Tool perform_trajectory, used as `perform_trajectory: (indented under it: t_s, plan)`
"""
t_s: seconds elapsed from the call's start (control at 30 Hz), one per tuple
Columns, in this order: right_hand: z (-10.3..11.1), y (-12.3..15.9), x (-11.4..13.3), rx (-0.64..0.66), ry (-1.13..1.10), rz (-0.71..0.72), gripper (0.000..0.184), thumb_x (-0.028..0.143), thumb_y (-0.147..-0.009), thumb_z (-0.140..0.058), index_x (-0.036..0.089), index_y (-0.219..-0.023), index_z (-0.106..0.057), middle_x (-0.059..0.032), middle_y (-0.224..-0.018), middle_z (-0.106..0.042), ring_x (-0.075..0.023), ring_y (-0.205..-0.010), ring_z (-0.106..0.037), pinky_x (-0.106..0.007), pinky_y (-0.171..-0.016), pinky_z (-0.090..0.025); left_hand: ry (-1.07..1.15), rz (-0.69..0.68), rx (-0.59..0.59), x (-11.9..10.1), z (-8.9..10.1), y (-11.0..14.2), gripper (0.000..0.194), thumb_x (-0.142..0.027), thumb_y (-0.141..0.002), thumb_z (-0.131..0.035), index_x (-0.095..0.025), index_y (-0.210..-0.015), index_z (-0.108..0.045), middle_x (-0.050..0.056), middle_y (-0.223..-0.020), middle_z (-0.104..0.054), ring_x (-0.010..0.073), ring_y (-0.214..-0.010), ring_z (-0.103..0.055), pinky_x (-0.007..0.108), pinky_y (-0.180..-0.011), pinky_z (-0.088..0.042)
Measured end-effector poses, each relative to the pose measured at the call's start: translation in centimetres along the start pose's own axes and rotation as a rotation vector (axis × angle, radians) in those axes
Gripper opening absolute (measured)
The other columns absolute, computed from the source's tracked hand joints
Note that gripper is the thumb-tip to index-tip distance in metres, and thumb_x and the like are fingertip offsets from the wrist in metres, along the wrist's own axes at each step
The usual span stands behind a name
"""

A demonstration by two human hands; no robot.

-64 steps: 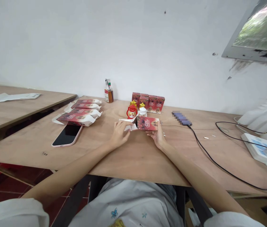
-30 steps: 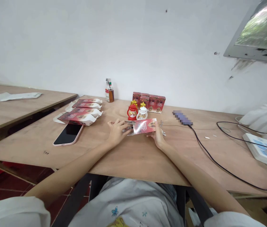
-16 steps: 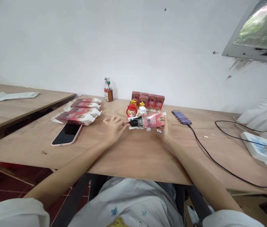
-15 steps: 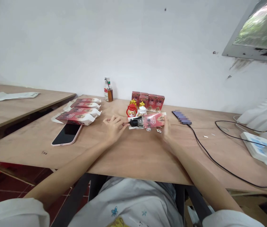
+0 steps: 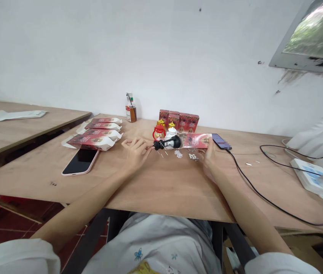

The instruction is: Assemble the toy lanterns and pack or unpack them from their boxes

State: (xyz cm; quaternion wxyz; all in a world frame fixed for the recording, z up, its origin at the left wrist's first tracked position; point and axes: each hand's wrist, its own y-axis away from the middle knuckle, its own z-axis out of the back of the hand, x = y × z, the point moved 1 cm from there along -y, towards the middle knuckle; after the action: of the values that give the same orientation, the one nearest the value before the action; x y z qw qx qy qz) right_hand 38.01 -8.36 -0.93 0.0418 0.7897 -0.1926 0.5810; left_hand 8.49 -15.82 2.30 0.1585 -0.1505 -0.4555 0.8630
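Note:
My left hand (image 5: 137, 152) pinches one end of a small black lantern (image 5: 167, 143), which lies sideways in the air above the table. Closed around the far end of a red printed box (image 5: 194, 140) is my right hand (image 5: 208, 156). The lantern's base sits right at the box's left end. Small white pieces (image 5: 192, 156) lie on the table below the box. Just behind stand a red lantern (image 5: 159, 132), a white lantern (image 5: 172, 132) and two gold lanterns (image 5: 172, 124), the white one partly covered by the black lantern.
Several red boxes (image 5: 183, 122) stand against the wall. Flattened red cartons (image 5: 93, 139) and a pink-edged phone (image 5: 80, 162) lie left; a bottle (image 5: 131, 113) stands behind. To the right are a cabled phone (image 5: 221, 141), a black cable (image 5: 253, 184) and a power strip (image 5: 315, 177).
My right hand has moved right with the red box. More of the black lantern, down to its base, now shows outside the box; my left hand stays at its end.

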Motion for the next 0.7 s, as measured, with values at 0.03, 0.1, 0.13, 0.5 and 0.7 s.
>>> perform_trajectory:
  t_s: [0.03,0.1,0.13,0.5,0.7]
  plan:
    - [0.1,-0.2,0.1,-0.030,-0.006,0.003,0.050,0.067,-0.073,-0.046,0.022,-0.093,-0.056,0.0007,-0.082,-0.065,-0.0122,-0.061,-0.058,-0.024,-0.053,-0.045,-0.004,-0.001,-0.003,0.0,0.1,-0.1,0.025,-0.038,-0.090,-0.050,-0.022,-0.076,-0.064,0.000,-0.072,-0.065,0.0190,-0.078,-0.055,0.041,-0.083,-0.023]
    - [0.3,-0.5,0.2,-0.085,-0.009,0.012,0.049,0.065,-0.073,-0.046,0.021,-0.093,-0.056,0.0002,-0.081,-0.064,-0.0122,-0.059,-0.057,-0.025,-0.053,-0.045,-0.007,0.008,0.002,0.1,0.4,-0.3,0.025,-0.037,-0.090,-0.051,-0.022,-0.075,-0.064,0.000,-0.072,-0.065,0.0193,-0.078,-0.056,0.041,-0.083,-0.023]
    - [0.3,-0.6,0.2,-0.098,-0.007,0.016,0.048,0.064,-0.074,-0.046,0.021,-0.092,-0.056,-0.0003,-0.080,-0.064,-0.0122,-0.059,-0.057,-0.025,-0.053,-0.044,-0.005,0.014,0.006,0.1,0.5,-0.3,0.025,-0.037,-0.090,-0.051,-0.022,-0.074,-0.064,0.001,-0.072,-0.065,0.0195,-0.079,-0.056,0.041,-0.084,-0.022]
    - [0.8,-0.9,0.1,-0.100,-0.042,-0.002,0.048,0.063,-0.081,-0.035,0.020,-0.092,-0.054,-0.0030,-0.078,-0.063,-0.0136,-0.058,-0.056,-0.026,-0.052,-0.042,-0.003,0.095,0.006,0.2,1.2,-0.9,0.018,-0.030,-0.088,-0.052,-0.026,-0.078,-0.067,0.002,-0.074,-0.066,0.0230,-0.086,-0.055,0.046,-0.088,-0.021]
    - [0.4,-0.5,0.4,-0.042,-0.148,-0.001,0.050,0.067,-0.076,-0.040,0.022,-0.091,-0.057,-0.0021,-0.083,-0.065,-0.0150,-0.066,-0.059,-0.025,-0.054,-0.044,-0.011,0.124,-0.042,0.7,1.2,-1.0,0.018,-0.032,-0.086,-0.053,-0.025,-0.076,-0.067,0.003,-0.070,-0.063,0.0234,-0.085,-0.054,0.045,-0.085,-0.022]
